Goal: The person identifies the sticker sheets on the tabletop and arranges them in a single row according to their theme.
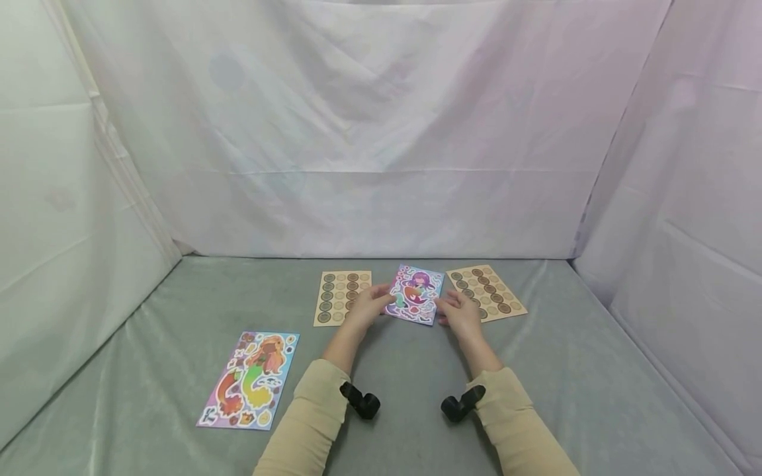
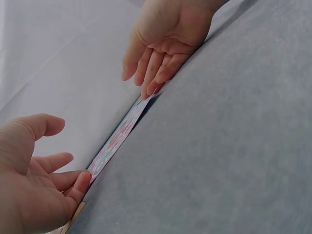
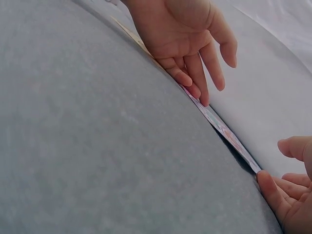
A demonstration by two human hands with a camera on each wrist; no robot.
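Note:
A small purple-and-blue sticker sheet with a mermaid (image 1: 415, 294) lies between the two hands at the back of the grey cloth. My left hand (image 1: 368, 306) touches its left edge with loosely extended fingertips, the thumb held clear in the left wrist view. At the opposite edge, the fingertips of my right hand (image 1: 461, 316) touch the sheet, its thumb also off it. A dark gap in the right wrist view shows under the end of the sheet (image 3: 229, 134) by the right hand, so that end looks slightly raised.
Beige sheets with rows of round stickers lie on either side, one left (image 1: 335, 297) partly behind the left hand and one right (image 1: 488, 291) set at an angle. A larger mermaid sticker sheet (image 1: 250, 382) rests nearer, at the left. White curtains (image 1: 381, 211) border the cloth.

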